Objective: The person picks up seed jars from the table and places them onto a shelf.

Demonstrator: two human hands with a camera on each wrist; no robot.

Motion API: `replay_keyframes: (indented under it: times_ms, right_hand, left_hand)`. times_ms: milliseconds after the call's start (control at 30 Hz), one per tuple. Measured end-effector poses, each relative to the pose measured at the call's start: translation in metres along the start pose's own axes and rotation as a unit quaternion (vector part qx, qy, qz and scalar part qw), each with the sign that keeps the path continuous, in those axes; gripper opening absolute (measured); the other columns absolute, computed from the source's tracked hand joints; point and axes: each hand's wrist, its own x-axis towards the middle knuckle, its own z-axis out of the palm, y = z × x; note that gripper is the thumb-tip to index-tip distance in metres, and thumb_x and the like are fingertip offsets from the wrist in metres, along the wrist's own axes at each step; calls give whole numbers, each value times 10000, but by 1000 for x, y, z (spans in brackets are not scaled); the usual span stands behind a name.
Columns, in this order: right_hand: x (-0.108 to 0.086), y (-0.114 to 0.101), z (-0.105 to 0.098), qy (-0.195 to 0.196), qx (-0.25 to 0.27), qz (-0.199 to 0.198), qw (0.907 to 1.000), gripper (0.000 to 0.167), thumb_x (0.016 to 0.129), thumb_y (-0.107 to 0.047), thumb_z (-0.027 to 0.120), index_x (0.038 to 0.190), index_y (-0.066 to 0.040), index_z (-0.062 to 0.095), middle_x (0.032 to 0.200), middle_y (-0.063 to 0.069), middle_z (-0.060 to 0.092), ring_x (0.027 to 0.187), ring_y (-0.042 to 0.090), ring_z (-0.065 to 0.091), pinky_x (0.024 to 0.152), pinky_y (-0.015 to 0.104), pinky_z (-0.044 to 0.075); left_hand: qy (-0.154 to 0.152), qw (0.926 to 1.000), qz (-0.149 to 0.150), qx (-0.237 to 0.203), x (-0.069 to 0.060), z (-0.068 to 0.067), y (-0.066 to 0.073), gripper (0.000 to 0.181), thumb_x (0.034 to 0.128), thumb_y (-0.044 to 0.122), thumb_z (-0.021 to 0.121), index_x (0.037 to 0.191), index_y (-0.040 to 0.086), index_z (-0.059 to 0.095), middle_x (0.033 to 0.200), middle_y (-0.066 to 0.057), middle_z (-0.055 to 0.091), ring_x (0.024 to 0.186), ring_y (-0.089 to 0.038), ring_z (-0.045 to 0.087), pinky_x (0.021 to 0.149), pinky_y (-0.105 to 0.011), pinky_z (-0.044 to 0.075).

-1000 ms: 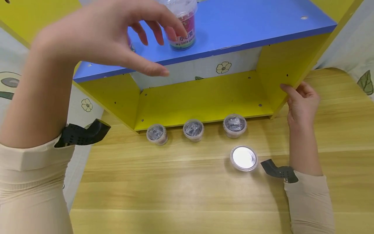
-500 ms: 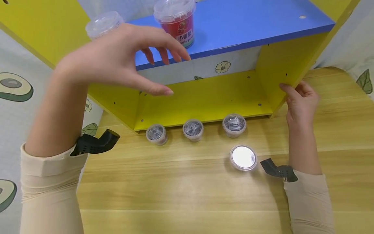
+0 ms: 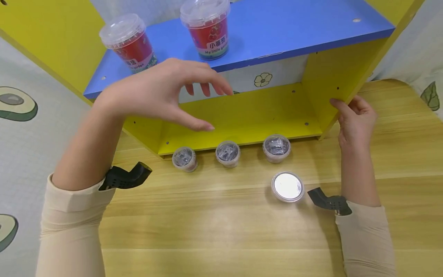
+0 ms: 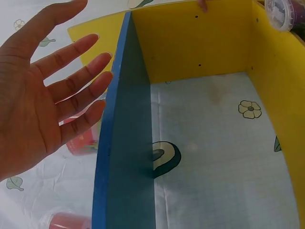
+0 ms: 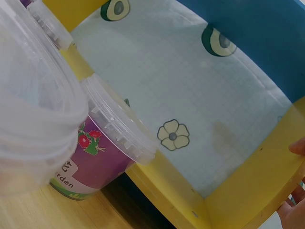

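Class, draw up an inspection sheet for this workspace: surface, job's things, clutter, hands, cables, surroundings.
Surface: wood-grain table, showing glare.
Job's things: two red-labelled cups standing on the blue board; three cups in a row along the front of the shelf unit; a separate cup, its top washed out by glare.
Clutter: nothing seen.
Hands: left hand near the blue board, holding nothing; right hand grips the yellow side panel.
Cables: nothing seen.
Surroundings: backdrop printed with avocados and flowers.

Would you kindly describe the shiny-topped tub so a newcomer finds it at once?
Before the yellow shelf, three tubs line up on the wooden table. Nearer the viewer, the shiny-topped tub sits alone, its bright top unlike their dark ones.
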Motion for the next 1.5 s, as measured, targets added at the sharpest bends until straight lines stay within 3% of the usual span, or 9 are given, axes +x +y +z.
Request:
replay_keyframes:
  times_ms: [233,400,600,933,1200,1500]
  right_hand:
    - [0,-1,0,8,33,-24,10000,319,680,220,659,957,65,694,989,106,668,966,181,597,786,236,516]
    - [0,-1,0,-39,32,-41,10000,322,684,217,658,966,65,692,1003,108,663,976,181,594,784,237,517]
    - [-1,-1,0,-4,5,-58,10000,320,680,215,663,961,64,693,983,105,667,961,180,596,771,235,520]
    - [-2,-1,1,3,-69,-39,10000,307,683,199,675,953,54,698,963,98,672,921,175,606,739,227,525]
    - [-2,0,1,-39,-106,-81,9999,306,684,196,676,956,56,697,968,100,670,926,180,604,742,233,527]
    - [-2,1,1,-50,-137,-115,9998,304,685,195,677,956,58,695,988,103,667,946,184,602,762,234,523]
  left_hand:
    - [-1,9998,188,-96,5,18,-6,518,772,439,705,1203,184,572,1160,181,559,1001,8,490,821,-231,434]
    - [-241,9995,-14,-184,7,29,-4,544,761,410,725,1217,156,571,1182,110,571,1024,-25,490,866,-258,428]
    - [-561,9973,-351,-306,10,36,-2,538,763,383,726,1231,173,564,1207,100,556,1038,-82,503,898,-272,411]
    - [-934,9932,-686,-127,15,52,-1,530,763,432,712,1233,242,555,1241,126,525,1059,-73,501,878,-293,429]
    - [-1142,9908,-716,-113,21,71,-4,516,769,416,710,1231,249,552,1239,102,523,1085,-72,505,906,-273,423]
    - [-1438,9864,-791,-125,27,98,-7,510,780,395,691,1248,254,544,1261,74,516,1116,-117,502,908,-325,441]
